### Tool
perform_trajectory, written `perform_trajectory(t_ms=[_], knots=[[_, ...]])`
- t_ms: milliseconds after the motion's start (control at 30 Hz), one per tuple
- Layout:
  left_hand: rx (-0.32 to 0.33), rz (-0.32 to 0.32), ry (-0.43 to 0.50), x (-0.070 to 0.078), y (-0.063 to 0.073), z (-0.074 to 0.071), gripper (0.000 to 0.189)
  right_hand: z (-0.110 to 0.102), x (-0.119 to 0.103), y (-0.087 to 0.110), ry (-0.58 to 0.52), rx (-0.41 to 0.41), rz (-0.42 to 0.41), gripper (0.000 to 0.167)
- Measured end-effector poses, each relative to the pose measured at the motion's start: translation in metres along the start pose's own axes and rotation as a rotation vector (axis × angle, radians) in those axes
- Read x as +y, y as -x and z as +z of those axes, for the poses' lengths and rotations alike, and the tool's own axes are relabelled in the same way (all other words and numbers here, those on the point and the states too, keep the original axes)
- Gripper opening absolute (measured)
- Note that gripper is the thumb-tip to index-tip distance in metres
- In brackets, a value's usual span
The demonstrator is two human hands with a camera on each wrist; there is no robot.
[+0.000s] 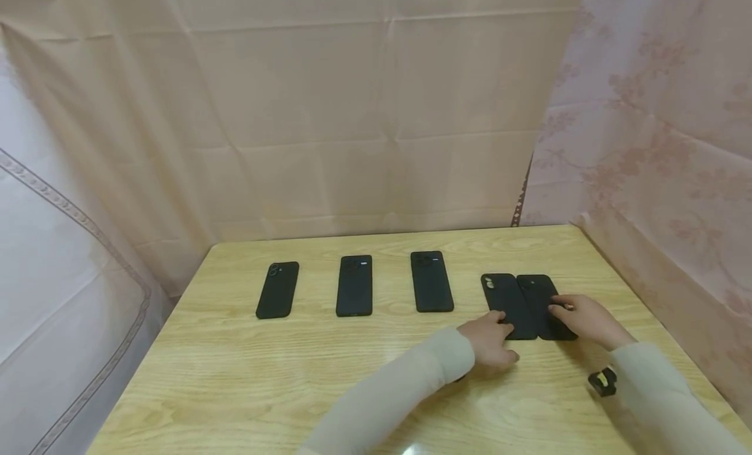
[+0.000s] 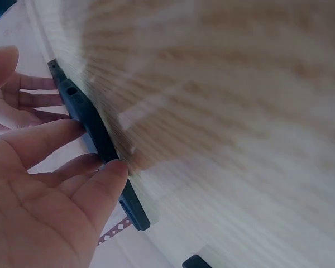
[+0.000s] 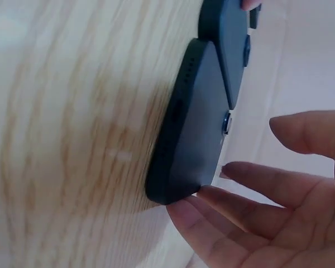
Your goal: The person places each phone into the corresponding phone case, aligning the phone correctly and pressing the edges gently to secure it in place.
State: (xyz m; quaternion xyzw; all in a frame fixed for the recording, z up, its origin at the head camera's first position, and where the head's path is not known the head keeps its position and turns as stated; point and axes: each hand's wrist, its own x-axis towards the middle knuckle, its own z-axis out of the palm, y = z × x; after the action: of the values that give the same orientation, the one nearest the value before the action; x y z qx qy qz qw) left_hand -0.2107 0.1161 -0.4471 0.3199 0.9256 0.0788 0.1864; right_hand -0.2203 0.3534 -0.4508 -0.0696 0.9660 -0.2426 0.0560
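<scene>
Two black phone-shaped pieces lie side by side at the right of the table in the head view. The left piece has pale camera openings; whether it is a phone or only a case, I cannot tell. My left hand touches its lower part with extended fingertips, and in the left wrist view the thumb stays off it. The right piece, a black phone with a port and small holes along its end, lies against it. My right hand touches this phone's right edge with its fingertips, thumb raised.
Three more black phones lie in a row to the left: one at far left, one beside it and one at centre. Cloth curtains hang behind and beside the wooden table. A small black-and-yellow object shows by the right sleeve.
</scene>
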Motion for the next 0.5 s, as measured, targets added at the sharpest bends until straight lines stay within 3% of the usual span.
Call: perform_trajectory(t_ms=[233,500], knots=[[-0.021,0.032,-0.025,-0.003,0.010,0.000,0.060,-0.003,0.000,0.009,-0.116,-0.009,0.031,0.052],[-0.046,0.068,-0.067,-0.007,0.022,0.005,0.059,-0.009,0.002,0.018,-0.282,-0.131,0.107,0.057]])
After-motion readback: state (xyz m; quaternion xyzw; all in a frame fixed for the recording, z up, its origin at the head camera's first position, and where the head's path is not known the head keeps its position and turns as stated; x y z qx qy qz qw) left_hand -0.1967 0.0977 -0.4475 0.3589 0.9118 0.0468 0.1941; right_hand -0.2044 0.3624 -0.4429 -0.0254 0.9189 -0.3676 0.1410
